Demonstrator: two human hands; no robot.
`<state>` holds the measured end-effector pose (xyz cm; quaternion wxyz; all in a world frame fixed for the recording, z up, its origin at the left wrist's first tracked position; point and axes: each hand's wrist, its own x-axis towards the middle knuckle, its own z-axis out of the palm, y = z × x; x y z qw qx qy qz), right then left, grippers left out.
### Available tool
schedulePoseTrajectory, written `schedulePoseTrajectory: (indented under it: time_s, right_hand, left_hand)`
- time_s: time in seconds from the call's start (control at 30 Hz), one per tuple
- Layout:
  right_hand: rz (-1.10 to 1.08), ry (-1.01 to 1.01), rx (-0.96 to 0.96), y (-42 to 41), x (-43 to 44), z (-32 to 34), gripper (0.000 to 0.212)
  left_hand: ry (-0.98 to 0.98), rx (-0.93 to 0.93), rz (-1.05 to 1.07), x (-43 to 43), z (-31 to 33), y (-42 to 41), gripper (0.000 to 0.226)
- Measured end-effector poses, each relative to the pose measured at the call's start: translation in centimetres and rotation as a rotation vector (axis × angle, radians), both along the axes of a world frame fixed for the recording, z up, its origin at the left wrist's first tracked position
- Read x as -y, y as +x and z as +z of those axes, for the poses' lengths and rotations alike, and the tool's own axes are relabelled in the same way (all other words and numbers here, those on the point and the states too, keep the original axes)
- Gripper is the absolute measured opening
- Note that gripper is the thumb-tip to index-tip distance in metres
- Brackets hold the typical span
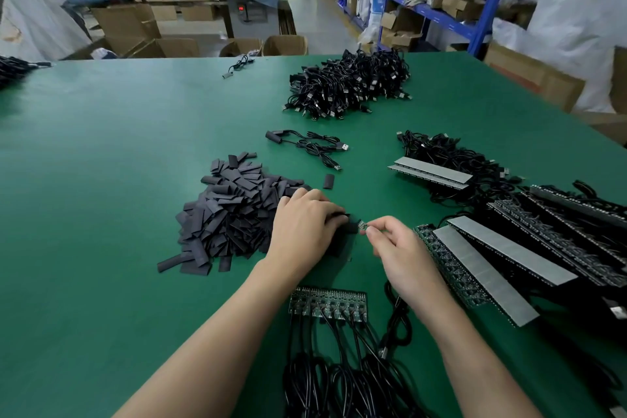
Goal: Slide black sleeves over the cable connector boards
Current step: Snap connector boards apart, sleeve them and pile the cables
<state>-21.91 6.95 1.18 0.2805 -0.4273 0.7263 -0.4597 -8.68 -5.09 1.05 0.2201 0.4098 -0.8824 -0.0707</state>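
Note:
My left hand (pixel 303 227) grips a black sleeve (pixel 351 226) at the right edge of a heap of black sleeves (pixel 227 214). My right hand (pixel 395 249) pinches a small connector board (pixel 363 225) whose tip touches the sleeve's open end. The board's cable (pixel 395 312) runs down under my right wrist. A strip of joined connector boards (pixel 327 303) with black cables lies near the table's front, between my forearms.
The green table (pixel 118 163) carries a big pile of USB cables (pixel 349 85) at the back, two sleeved cables (pixel 308 144) in the middle, one loose sleeve (pixel 328 181), and stacked board strips with grey backing (pixel 502 248) at the right. Cardboard boxes and blue shelving (pixel 481 10) stand beyond.

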Motion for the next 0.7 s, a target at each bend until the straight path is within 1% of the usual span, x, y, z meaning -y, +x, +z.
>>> schedulePoseTrajectory:
  time_s: [0.1,0.2,0.27,0.33,0.43,0.6,0.7]
  right_hand:
    - [0.007,-0.005,0.077,0.1,-0.2,0.3,0.013]
    - [0.036,-0.005,0.06,0.3,-0.4,0.5,0.019]
    - [0.084,-0.002,0.053,0.6,-0.5,0.8,0.026]
    - [0.153,-0.018,0.097,1.0,-0.7,1.0,0.031]
    - [0.263,-0.033,0.182,1.8,-0.8,1.2,0.028]
    - [0.375,-0.023,0.209,3.1,-0.9,1.4,0.049]
    - [0.403,-0.006,0.232,3.3,-1.0,1.4,0.043]
  left_hand:
    - [-0.061,0.019,-0.03,-0.2,0.0,0.9,0.03]
    - [-0.072,0.041,-0.044,-1.0,0.0,1.7,0.034]
    - [-0.047,-0.012,-0.046,-2.0,0.4,2.3,0.035]
    - [-0.057,-0.067,-0.082,-3.6,1.1,3.2,0.033]
    - [-0.124,-0.118,-0.121,-6.1,1.8,4.8,0.033]
    - [-0.14,-0.126,-0.114,-7.9,2.1,7.3,0.034]
    - [-0.127,-0.091,-0.176,-8.0,1.7,8.3,0.027]
